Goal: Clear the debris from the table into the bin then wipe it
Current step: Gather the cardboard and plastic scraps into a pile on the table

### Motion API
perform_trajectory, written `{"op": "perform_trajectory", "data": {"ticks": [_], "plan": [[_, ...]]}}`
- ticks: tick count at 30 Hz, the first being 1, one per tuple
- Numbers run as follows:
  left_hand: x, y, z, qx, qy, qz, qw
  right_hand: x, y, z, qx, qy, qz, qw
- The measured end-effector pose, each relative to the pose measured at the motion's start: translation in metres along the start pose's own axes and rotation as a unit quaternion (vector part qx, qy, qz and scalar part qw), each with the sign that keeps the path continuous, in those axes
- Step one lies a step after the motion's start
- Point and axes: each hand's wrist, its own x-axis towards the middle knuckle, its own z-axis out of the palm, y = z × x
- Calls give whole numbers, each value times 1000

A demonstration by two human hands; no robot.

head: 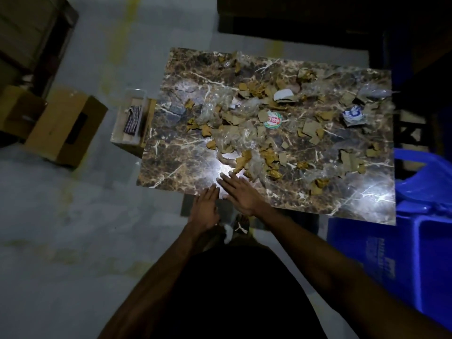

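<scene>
Marble-look table (176,152), dark brown with pale veins, standing on a grey concrete floor (73,211) in a dim room, bright glare spot near the front edge. Cardboard box (66,128) lying on the floor to the left, plus a clear tub (132,118) with a checked cloth (132,118) in it, tucked right beside the table's left edge. Blue bin (403,255) down at the right, just beside the table's front right corner, lid flipped open.

Debris (264,123) scattered over most of the tabletop: torn tan cardboard scraps, crumpled clear plastic wrap, a round red-and-green label (273,121) near the middle, a crushed white-and-blue wrapper (353,116) toward the right, a curled white piece (283,94) further back. Thickest through the centre, thinner toward the left side and front right corner.

Both arms stretched forward over the front edge. Left hand (205,209) flat, fingers straight and together, fingertips just reaching the table's edge, holding nothing. Right hand (241,192) also flat and spread, palm down over the tabletop by the glare spot, fingertips close to the nearest cardboard scraps, gripping nothing. Hard to say whether the palms actually touch the surface.
</scene>
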Motion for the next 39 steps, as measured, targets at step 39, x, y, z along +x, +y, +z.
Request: {"op": "perform_trajectory", "data": {"ticks": [39], "plan": [[28, 109, 57, 5, 11, 50, 999, -145, 80, -8, -26, 42, 70, 996]]}}
